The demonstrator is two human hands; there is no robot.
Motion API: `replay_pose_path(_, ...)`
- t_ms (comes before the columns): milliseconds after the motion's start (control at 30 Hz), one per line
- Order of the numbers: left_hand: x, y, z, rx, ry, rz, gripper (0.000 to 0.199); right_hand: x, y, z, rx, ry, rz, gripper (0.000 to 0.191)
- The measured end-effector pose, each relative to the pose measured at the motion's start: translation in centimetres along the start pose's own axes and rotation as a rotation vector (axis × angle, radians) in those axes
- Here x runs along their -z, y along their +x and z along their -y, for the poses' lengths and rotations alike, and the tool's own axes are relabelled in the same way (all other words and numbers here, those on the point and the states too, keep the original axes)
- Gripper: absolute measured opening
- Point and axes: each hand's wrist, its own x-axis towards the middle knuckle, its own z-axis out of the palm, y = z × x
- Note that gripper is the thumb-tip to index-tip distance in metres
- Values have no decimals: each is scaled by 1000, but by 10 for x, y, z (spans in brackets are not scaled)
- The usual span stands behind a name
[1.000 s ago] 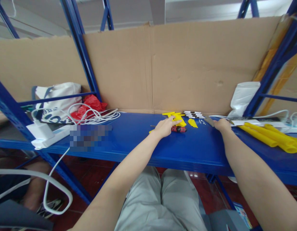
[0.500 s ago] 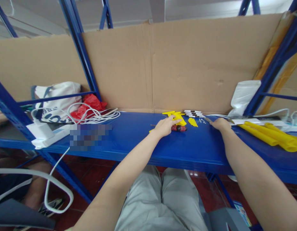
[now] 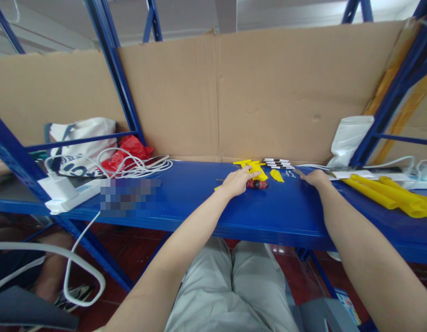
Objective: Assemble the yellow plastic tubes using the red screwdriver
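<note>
My left hand (image 3: 238,180) lies low over the blue shelf top, its fingers stretched forward onto several yellow pieces (image 3: 259,172). Beside and partly under it is a screwdriver (image 3: 258,184) with a red and black handle; its thin shaft shows left of the hand. A loose yellow piece (image 3: 276,175) lies a little to the right. My right hand (image 3: 317,178) rests farther right, closed around a flat grey tool (image 3: 298,172) whose tip sticks out to the left. The palm hides most of that tool. Black-and-white sticks (image 3: 278,163) lie between the hands, toward the back.
Yellow rolled sheets (image 3: 389,193) lie at the right, by a white bag (image 3: 351,138). Coiled white cable (image 3: 137,168), a red plastic bag (image 3: 128,152), a cloth bag (image 3: 83,143) and a power strip (image 3: 78,196) occupy the left. Cardboard (image 3: 268,92) stands behind; blue posts flank it.
</note>
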Motion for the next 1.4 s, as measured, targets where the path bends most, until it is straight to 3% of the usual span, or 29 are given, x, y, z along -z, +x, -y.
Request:
replay_pose_path(167,0,0,0,-6,2,4,62,7,-6,9,-25,-48,36,38)
replay_pose_path(367,-1,1,1,-13,5,1,64,23,-20,24,-115,-44,190,39)
replay_pose_path(700,-1,2,1,-11,-2,10,63,26,-25,31,-101,-124,149,37)
replay_pose_path(867,1,1,-1,-13,-6,9,65,25,-27,33,-119,-140,155,57)
replay_pose_path(967,1,1,-1,-21,-17,1,66,25,-28,37,-93,-153,128,55)
replay_pose_path(1067,-1,2,0,-36,-37,-14,66,25,-29,46,59,-138,-29,48)
replay_pose_path(1200,-2,2,1,-45,-78,-34,72,20,-35,72,509,-23,-171,44)
replay_pose_path(1300,-3,1,2,-46,-108,-42,76,12,-46,94,796,36,-191,51)
replay_pose_path(1400,-4,1,2,-41,-105,-40,79,6,-57,110,939,46,-156,51)
